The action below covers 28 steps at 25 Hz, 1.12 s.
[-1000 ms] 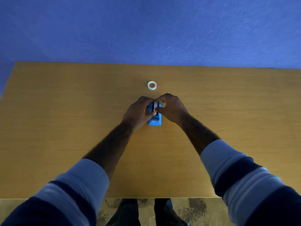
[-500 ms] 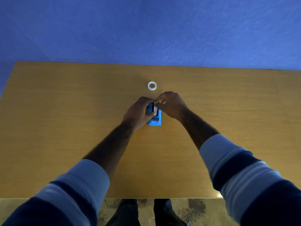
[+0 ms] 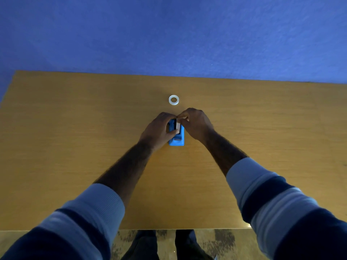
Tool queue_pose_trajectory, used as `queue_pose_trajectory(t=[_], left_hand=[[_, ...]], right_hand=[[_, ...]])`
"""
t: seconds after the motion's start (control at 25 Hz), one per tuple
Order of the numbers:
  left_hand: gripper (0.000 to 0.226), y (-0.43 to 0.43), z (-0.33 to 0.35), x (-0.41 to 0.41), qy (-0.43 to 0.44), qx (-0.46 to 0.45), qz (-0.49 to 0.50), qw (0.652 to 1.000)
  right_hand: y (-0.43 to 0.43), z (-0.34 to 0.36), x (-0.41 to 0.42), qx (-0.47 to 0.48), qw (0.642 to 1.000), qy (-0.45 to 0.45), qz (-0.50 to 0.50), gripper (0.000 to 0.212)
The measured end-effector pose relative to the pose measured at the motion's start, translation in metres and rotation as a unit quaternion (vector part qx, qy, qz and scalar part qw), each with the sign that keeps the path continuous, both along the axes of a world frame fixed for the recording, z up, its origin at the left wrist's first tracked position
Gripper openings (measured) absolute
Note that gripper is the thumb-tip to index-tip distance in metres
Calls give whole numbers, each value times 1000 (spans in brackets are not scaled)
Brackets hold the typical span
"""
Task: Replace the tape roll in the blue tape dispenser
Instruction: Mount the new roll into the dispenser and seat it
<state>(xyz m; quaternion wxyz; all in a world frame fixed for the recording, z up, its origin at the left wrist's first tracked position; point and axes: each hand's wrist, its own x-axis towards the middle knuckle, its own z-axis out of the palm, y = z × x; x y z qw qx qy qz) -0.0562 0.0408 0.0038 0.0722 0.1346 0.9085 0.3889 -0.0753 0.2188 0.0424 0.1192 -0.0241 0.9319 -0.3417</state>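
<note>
The blue tape dispenser (image 3: 176, 136) sits on the wooden table (image 3: 75, 147) directly under the fingertips of both hands, its cutter end pointing back toward the person. In its open slot a white tape roll (image 3: 178, 125) stands on edge, caught between the two sets of fingers. The left hand (image 3: 159, 129) wraps the dispenser's left side, thumb laid across the body just below the roll and fingers curled over the far end. The right hand (image 3: 196, 122) comes in from the other side, thumb and forefinger pinching the roll's upper rim (whether the remaining fingers touch the dispenser I cannot tell).

The roll looks light and rigid, a thin hoop that should hold its shape under a pinch, though its smooth flat faces are likely slippery; the outer rim, where the right fingertips already are, seems the surest hold. The dispenser appears small and light enough to skid, so the left hand's clamp around its flanks reads as sensible bracing.

Beyond the fingertips, a short way further out on the table, a second white ring (image 3: 173, 100) lies flat, apart from both hands. Behind the table's far edge is a blue wall (image 3: 169, 34).
</note>
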Motion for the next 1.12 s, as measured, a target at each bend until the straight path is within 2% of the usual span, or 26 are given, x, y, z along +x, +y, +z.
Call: queue_pose_trajectory(t=[0.68, 0.84, 0.96, 1.12], left_hand=[[43, -1, 1, 0, -11, 19, 4, 1000], [46, -2, 1, -1, -18, 14, 1, 1000], [47, -2, 1, -1, -14, 17, -1, 1000], [46, -1, 2, -2, -13, 17, 2, 1000]], right_hand=[[-4, 4, 0, -35, 998, -18, -50, 8], [1, 6, -2, -68, 996, -33, -48, 16], [4, 10, -1, -50, 998, -4, -32, 15], [0, 16, 7, -1, 998, 43, 46, 12]])
